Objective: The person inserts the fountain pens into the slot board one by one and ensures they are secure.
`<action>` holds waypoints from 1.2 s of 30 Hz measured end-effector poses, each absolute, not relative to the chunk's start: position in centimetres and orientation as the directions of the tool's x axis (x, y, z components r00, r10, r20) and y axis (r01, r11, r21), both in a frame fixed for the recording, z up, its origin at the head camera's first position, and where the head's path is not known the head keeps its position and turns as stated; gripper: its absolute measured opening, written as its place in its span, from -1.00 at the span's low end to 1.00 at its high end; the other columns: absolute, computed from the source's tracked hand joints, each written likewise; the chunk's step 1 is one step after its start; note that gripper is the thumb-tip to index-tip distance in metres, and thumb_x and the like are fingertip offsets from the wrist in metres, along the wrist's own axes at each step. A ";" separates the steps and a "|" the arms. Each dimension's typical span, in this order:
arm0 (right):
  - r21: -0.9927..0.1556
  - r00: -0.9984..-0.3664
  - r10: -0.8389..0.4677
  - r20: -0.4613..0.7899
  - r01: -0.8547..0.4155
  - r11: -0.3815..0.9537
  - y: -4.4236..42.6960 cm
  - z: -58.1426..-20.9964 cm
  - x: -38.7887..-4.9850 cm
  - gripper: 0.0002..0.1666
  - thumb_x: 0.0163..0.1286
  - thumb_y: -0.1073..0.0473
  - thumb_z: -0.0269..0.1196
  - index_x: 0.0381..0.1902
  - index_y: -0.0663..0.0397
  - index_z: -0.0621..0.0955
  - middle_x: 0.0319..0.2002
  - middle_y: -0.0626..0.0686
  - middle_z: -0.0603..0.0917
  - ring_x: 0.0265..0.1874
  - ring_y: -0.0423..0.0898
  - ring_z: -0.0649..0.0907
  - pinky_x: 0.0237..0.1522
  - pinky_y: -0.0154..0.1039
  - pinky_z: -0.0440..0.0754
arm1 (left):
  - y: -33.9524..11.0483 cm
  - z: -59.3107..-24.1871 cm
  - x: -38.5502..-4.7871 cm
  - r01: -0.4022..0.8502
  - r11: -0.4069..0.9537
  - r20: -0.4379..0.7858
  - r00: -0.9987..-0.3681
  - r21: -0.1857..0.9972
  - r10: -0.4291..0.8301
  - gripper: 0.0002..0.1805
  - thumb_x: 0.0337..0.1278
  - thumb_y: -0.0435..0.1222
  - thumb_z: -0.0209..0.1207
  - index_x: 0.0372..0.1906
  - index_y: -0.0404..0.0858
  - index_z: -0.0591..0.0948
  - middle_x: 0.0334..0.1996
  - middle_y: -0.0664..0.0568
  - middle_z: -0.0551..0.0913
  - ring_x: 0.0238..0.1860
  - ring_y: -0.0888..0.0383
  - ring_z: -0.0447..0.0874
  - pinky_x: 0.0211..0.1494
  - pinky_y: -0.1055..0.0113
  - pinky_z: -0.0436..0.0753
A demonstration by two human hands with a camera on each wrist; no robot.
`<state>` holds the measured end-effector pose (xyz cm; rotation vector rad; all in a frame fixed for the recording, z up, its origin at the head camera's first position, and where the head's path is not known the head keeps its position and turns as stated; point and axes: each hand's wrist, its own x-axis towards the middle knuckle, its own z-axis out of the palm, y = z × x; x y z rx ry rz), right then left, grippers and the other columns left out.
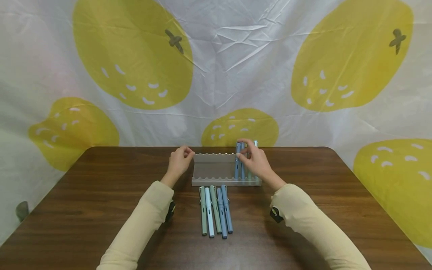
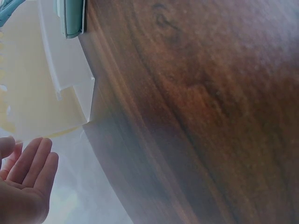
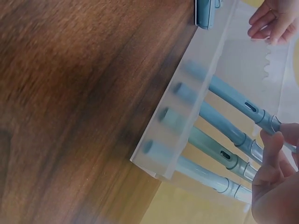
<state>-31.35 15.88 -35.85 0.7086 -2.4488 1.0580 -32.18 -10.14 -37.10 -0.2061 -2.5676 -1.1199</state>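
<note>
A clear pen tray (image 1: pixel 214 183) with scalloped edges stands at the table's far side. My left hand (image 1: pixel 179 162) is at its back left corner, thumb and index finger pinching the edge; the other fingers extend in the left wrist view. With thumb and fingers my right hand (image 1: pixel 255 160) grips the capped end of a blue pen (image 3: pixel 233 100), which lies in the tray. To its right in the tray are another blue pen (image 3: pixel 219 122), a green pen (image 3: pixel 208 145) and a light blue pen (image 3: pixel 198 172), partly covered by my right hand in the head view.
In front of the tray, several pens lie side by side on the wooden table (image 1: pixel 135 202): green pens (image 1: pixel 203 215), a light blue pen (image 1: pixel 209 217) and blue pens (image 1: pixel 227 213). A white curtain (image 1: pixel 236 75) with yellow fruit prints hangs behind the table's back edge.
</note>
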 end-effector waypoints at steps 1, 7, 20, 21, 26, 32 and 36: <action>-0.551 -0.797 -0.303 0.523 -0.587 0.593 15.9 -35.8 -31.4 -0.50 0.20 0.24 0.19 0.11 0.00 0.35 -0.38 0.07 0.62 -0.70 -0.16 0.46 -0.64 -0.23 0.40 | -10.2 -37.1 -32.2 0.262 0.683 0.357 -0.934 0.682 0.002 -0.81 0.14 -0.24 0.08 -0.37 -0.32 0.53 -0.30 -0.17 0.62 -0.20 -0.05 0.56 -0.15 0.10 0.43; -0.481 -0.784 -0.347 0.515 -0.600 0.639 16.1 -35.6 -31.5 -0.37 0.13 0.23 0.26 0.17 -0.01 0.32 -0.35 0.07 0.58 -0.69 -0.17 0.42 -0.60 -0.23 0.38 | -10.2 -37.0 -32.2 0.261 0.691 0.361 -0.933 0.674 0.001 -0.81 0.15 -0.24 0.07 -0.36 -0.32 0.53 -0.29 -0.18 0.62 -0.20 -0.06 0.56 -0.14 0.09 0.42; -0.448 -0.833 -0.351 0.427 -0.532 0.719 16.1 -35.5 -31.8 -0.33 0.19 0.14 0.22 0.25 -0.04 0.27 -0.69 -0.07 0.42 -0.78 -0.15 0.35 -0.69 -0.25 0.29 | -10.2 -37.1 -32.3 0.260 0.688 0.358 -0.934 0.678 0.000 -0.81 0.14 -0.24 0.07 -0.36 -0.32 0.53 -0.28 -0.18 0.62 -0.18 -0.07 0.56 -0.12 0.08 0.41; -0.445 -0.835 -0.351 0.423 -0.529 0.722 16.1 -35.5 -31.9 -0.33 0.19 0.13 0.22 0.25 -0.04 0.26 -0.69 -0.07 0.42 -0.78 -0.15 0.35 -0.69 -0.25 0.29 | -10.1 -37.1 -32.3 0.257 0.686 0.356 -0.935 0.681 -0.002 -0.81 0.14 -0.24 0.08 -0.36 -0.32 0.53 -0.28 -0.18 0.62 -0.18 -0.06 0.56 -0.12 0.08 0.41; -0.444 -0.848 -0.348 0.399 -0.511 0.736 16.2 -35.6 -32.2 -0.31 0.18 0.13 0.22 0.26 -0.01 0.25 -0.72 -0.06 0.41 -0.80 -0.15 0.34 -0.70 -0.26 0.28 | -10.1 -37.0 -32.1 0.258 0.685 0.356 -0.934 0.682 -0.003 -0.82 0.13 -0.25 0.09 -0.36 -0.32 0.53 -0.29 -0.17 0.63 -0.19 -0.06 0.56 -0.13 0.09 0.42; -0.437 -0.866 -0.345 0.361 -0.484 0.758 16.3 -35.4 -32.4 -0.30 0.20 0.11 0.21 0.28 -0.02 0.23 -0.76 -0.06 0.38 -0.83 -0.16 0.29 -0.73 -0.27 0.23 | -10.1 -37.0 -32.2 0.251 0.683 0.345 -0.939 0.686 -0.002 -0.82 0.14 -0.25 0.08 -0.35 -0.32 0.53 -0.28 -0.18 0.62 -0.19 -0.06 0.56 -0.16 0.10 0.45; -0.425 -0.873 -0.353 0.335 -0.475 0.770 16.1 -35.3 -32.5 -0.30 0.21 0.09 0.19 0.28 -0.04 0.21 -0.80 -0.05 0.34 -0.86 -0.17 0.23 -0.77 -0.30 0.18 | -10.1 -37.1 -32.2 0.244 0.681 0.340 -0.940 0.691 -0.008 -0.81 0.14 -0.24 0.08 -0.35 -0.32 0.53 -0.28 -0.17 0.62 -0.19 -0.05 0.56 -0.15 0.11 0.45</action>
